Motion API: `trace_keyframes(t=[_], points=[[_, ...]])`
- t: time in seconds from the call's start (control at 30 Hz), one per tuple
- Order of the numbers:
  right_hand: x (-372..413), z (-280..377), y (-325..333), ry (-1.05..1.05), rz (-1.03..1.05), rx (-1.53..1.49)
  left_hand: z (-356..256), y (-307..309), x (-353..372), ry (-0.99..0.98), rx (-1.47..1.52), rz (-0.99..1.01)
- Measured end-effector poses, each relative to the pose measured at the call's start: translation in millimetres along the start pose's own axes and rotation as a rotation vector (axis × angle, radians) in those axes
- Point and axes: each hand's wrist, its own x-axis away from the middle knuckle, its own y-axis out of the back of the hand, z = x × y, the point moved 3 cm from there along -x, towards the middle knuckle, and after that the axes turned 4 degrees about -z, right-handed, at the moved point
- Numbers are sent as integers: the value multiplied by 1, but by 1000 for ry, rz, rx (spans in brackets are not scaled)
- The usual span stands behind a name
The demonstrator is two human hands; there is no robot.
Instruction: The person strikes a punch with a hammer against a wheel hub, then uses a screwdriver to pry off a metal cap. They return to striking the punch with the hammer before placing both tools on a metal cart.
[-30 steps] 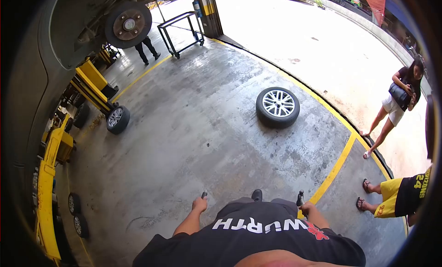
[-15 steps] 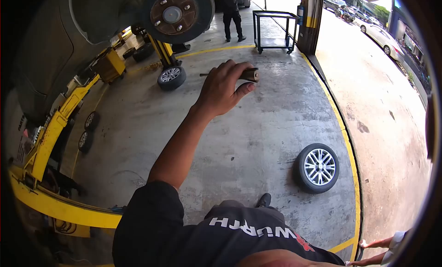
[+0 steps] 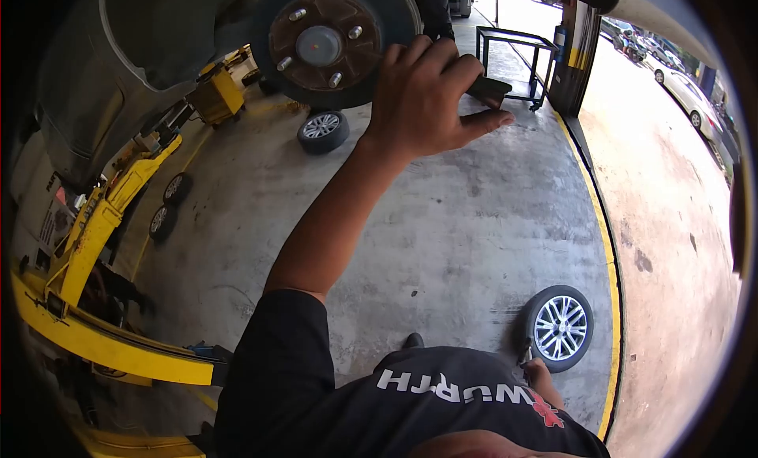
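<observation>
My left hand [image 3: 422, 103] is raised ahead of me, fingers curled round a screwdriver [image 3: 491, 90] whose dark handle juts out past the thumb. Its thin shaft is hidden behind the hand. The knuckles overlap the right edge of a brake disc [image 3: 383, 55] in this view; rusty, with studs round its hub, the disc belongs to a raised car [image 3: 134, 31]. Low at the right, my right hand [image 3: 538, 373] is closed on a small silvery metal tool [image 3: 527, 351], mostly covered and of a kind I cannot tell. Beside it lies a tyred alloy wheel [image 3: 562, 328].
Yellow lift arms [image 3: 118, 367] run along the left. Another wheel [image 3: 324, 133] lies on the floor under the disc, and two more stand at the far left. A black trolley frame [image 3: 517, 38] and a person's dark-clothed leg [image 3: 437, 8] are at the back.
My left hand has come up and right, nearer the brake disc, which looms larger. My right hand has come into view with a metal tool. Another person's hands at the lower right have gone out of view.
</observation>
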Motion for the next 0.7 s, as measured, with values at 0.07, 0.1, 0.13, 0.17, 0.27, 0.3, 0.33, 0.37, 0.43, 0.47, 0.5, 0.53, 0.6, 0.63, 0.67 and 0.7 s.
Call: trace_keyframes(t=[0.07,0.1,0.13,0.17,0.27,0.3,0.33,0.37,0.43,0.47,0.5,0.53,0.6,0.63,0.67,0.7], points=[[-59,-14,-11,-174,93,-54,7,-7,3,0,-2,-38],[-48,3,-2,-141,73,24,9,-8,5,9,-7,-44],[-37,21,5,-105,59,105,9,-8,6,15,-17,-44],[-53,21,-1,-132,93,113,10,-7,6,17,-29,-40],[-5,80,17,-82,170,225,10,-8,7,41,-35,-35],[-1,76,27,313,158,83,10,-9,9,37,-64,-34],[8,70,38,711,168,-45,10,-10,8,44,-82,-33],[-2,67,43,798,218,-51,9,-9,6,51,-100,-30],[-44,68,38,599,265,99,6,-10,2,54,-131,-20],[-75,69,28,429,275,218,6,-10,0,51,-146,-17],[-100,74,22,322,282,298,6,-10,-3,49,-160,-16],[-118,78,17,260,294,354,8,-11,-4,56,-163,-11],[-141,89,13,219,320,426,11,-15,-2,76,-161,0],[-149,95,12,212,332,453,11,-17,-2,78,-178,-6],[-154,101,10,208,343,477,11,-20,-1,78,-193,-9],[-158,105,8,208,352,495,10,-22,-1,76,-203,-10]])
